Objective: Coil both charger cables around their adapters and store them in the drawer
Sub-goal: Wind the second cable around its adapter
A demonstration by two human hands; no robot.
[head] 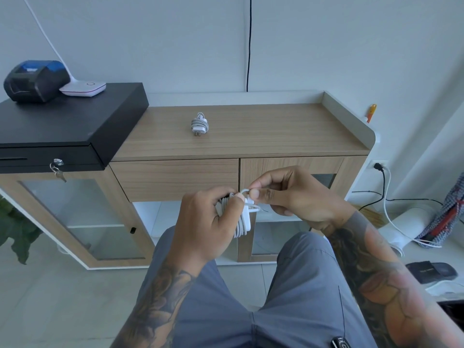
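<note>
- While the left hand (213,217) grips the white adapter (245,217) with its fingers curled round the wound turns, I read the body as held steady so the coil cannot slip off.
- At 3 o'clock of the adapter, the right hand (288,197) pinches the free cable end (247,192) between thumb and forefinger; the remaining fingers are loosely curled and hold nothing that I can see.
- Most of the cable already lies in parallel turns around the adapter; only a short loop is loose at its 12 o'clock edge. I judge the step in hand to be tucking that last end under a turn.
- Both hands work above the lap, in front of the closed drawer (175,179), which sits at 11 o'clock of the hands.
- The first charger (199,123) lies coiled on the cabinet top (276,131), at 12 o'clock of the hands and well apart from them, prongs toward me; it is parked there, I judge, until both go into the drawer together.
- At 10 o'clock, a black cash box (70,121) carries a small printer (35,80) and a white lamp base (84,87).
- Risk, as I judge it: releasing the left grip before the end is tucked would let the turns spring loose.
</note>
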